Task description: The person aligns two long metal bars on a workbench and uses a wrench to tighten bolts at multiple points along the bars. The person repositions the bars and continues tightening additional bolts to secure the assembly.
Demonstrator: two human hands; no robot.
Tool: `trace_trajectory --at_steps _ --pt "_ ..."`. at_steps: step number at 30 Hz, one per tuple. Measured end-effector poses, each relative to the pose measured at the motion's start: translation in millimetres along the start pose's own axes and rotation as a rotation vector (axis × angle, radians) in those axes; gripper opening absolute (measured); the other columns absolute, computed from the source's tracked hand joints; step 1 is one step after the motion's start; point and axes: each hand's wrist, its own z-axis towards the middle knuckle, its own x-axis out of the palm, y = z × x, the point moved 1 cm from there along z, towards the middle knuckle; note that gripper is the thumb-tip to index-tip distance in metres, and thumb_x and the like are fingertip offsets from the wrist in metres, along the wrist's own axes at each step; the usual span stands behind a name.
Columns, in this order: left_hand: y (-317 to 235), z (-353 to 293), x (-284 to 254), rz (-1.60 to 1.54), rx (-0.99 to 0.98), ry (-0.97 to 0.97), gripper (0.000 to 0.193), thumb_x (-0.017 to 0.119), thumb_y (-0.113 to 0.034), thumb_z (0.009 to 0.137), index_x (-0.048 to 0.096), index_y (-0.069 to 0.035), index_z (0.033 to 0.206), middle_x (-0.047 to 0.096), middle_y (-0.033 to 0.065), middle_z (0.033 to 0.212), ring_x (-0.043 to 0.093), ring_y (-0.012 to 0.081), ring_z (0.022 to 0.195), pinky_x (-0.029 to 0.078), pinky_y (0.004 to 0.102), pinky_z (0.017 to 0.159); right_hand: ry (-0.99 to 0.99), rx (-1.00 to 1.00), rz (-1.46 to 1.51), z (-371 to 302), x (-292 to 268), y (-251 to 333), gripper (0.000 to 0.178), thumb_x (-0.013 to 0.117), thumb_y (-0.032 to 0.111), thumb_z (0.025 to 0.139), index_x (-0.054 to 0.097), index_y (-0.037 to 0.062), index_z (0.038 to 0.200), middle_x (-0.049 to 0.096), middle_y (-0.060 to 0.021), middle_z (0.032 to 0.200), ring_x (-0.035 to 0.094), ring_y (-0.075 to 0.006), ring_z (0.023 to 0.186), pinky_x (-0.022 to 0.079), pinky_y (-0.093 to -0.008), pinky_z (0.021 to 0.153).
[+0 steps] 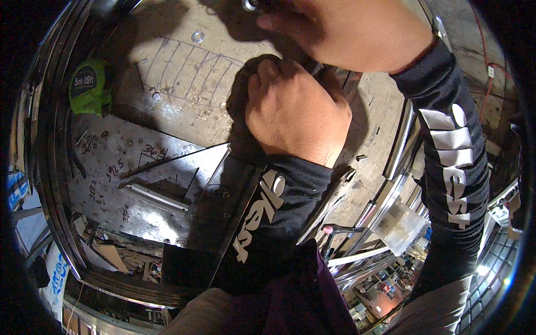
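Observation:
My left hand (297,111) rests closed near the middle of the worktop (178,70), knuckles up. Its fingertips are hidden, and a dark flat edge shows beside its thumb; I cannot make out what it grips. Above it my right hand (357,33) reaches in from the right, fingers curled and in deep shadow. A shiny round metal end (251,5) shows by those fingers at the top edge; what it belongs to is too dark to tell. Left of my hands lie a washer (197,37) and a small nut (156,96). A metal triangle (215,160) lies by my left wrist.
A green tape measure (89,87) stands at the left. Below it a steel plate (106,192) bears handwritten marks. Long dark bars (47,167) line the left rim. At the right are a hammer-like tool (340,229), metal profiles (401,142) and a clear plastic box (399,228).

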Motion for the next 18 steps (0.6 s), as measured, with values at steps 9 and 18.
trace_trajectory --at_steps 9,18 --pt "-2.0 -0.3 -5.0 0.004 -0.003 0.057 0.04 0.078 -0.038 0.085 0.07 0.0 0.088 0.067 0.0171 0.1 0.069 0.0329 0.095 0.058 0.042 0.074 -0.13 0.747 -0.274 22.7 5.7 -41.7 0.037 0.065 0.023 0.087 0.071 -0.0138 0.084 0.07 -0.0326 0.084 0.074 -0.0442 0.087 0.06 -0.0471 0.075" --pt "-4.0 -0.7 -1.5 0.015 -0.015 0.019 0.038 0.077 -0.037 0.085 0.071 0.0 0.087 0.066 0.0166 0.099 0.068 0.0322 0.093 0.057 0.0416 0.072 -0.338 0.274 0.035 -4.6 -16.3 -13.9 0.019 0.064 0.007 0.096 0.061 -0.0066 0.109 0.064 -0.0275 0.079 0.068 -0.041 0.073 0.051 -0.0465 0.066"
